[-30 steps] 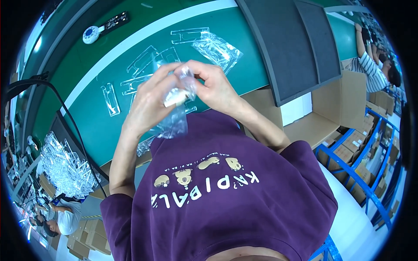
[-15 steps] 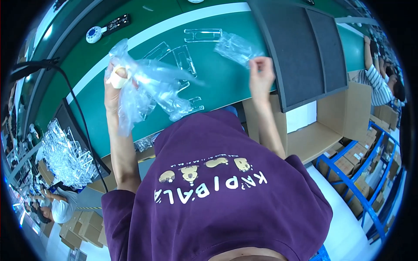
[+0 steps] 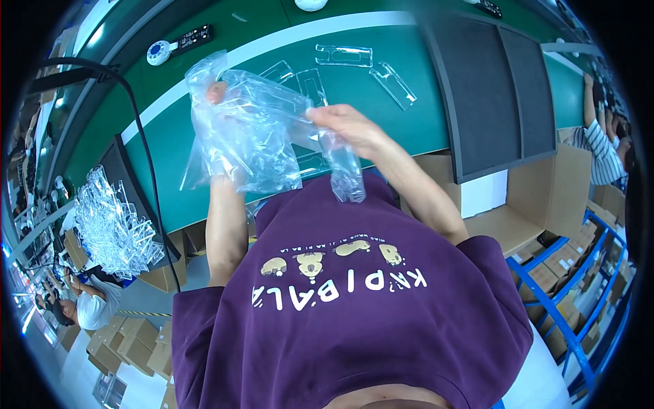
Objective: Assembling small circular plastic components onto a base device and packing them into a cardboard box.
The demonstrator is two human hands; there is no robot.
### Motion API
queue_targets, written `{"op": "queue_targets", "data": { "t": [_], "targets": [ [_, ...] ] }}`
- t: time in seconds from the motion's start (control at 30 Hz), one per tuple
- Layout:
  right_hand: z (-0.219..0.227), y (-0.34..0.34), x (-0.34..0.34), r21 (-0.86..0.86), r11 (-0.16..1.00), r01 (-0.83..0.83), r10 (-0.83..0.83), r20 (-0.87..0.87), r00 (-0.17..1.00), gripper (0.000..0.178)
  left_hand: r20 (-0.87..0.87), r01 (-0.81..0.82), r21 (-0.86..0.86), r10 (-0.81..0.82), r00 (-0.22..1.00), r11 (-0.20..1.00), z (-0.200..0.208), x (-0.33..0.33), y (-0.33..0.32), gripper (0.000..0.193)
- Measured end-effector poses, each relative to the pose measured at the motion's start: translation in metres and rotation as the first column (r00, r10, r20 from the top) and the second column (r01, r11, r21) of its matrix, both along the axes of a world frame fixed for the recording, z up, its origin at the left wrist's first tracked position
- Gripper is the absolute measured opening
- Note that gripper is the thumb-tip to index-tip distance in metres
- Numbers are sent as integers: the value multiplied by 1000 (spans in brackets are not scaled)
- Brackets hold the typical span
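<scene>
A bunch of crumpled clear plastic bags [image 3: 255, 140] hangs from my left hand [image 3: 216, 93]. The bags hide most of that hand; the thumb shows through near the top. From the right, my right hand [image 3: 346, 126] pinches the edge of a clear plastic bag. Below its fingers a narrow length of clear bag [image 3: 347, 176] hangs down in front of my shirt. Beyond the hands, clear plastic pieces with cut-outs lie apart on the green table: one piece [image 3: 344, 56] at the back, another [image 3: 394, 86] to the right, a third [image 3: 312, 87] just behind the bags.
A black divided tray [image 3: 484, 95] stands at the right, above an open cardboard box [image 3: 518, 204]. At the left, a heap of clear plastic pieces [image 3: 116, 228] fills a dark tray beside a black cable [image 3: 143, 143]. A round white device [image 3: 159, 52] lies at the back left.
My right hand has moved left from the table's right side to the bags. The crumpled bag at the right is gone from there; a bare clear piece shows. The left hand's bags spread wider.
</scene>
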State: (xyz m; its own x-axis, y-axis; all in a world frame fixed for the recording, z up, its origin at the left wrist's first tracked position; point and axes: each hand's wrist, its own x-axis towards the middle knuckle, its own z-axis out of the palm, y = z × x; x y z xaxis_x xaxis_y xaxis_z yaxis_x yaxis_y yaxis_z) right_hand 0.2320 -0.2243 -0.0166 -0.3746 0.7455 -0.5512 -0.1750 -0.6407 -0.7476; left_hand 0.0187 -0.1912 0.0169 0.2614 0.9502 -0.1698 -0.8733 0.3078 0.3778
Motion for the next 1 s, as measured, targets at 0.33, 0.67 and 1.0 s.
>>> {"op": "queue_targets", "data": {
  "t": [0.33,0.67,1.0],
  "targets": [
    [79,17,30,509,708,-489,-147,784,603,20,-570,-116,128,169,804,985,4,-80,-8,27],
    [97,4,-84,762,477,-437,183,400,898,12,-894,386,178,-16,448,905,58,-44,-57,43],
    [4,86,-103,651,116,-751,-133,759,637,38,-747,41,-624,-611,262,781,-52,-225,-213,31]
  ]
}}
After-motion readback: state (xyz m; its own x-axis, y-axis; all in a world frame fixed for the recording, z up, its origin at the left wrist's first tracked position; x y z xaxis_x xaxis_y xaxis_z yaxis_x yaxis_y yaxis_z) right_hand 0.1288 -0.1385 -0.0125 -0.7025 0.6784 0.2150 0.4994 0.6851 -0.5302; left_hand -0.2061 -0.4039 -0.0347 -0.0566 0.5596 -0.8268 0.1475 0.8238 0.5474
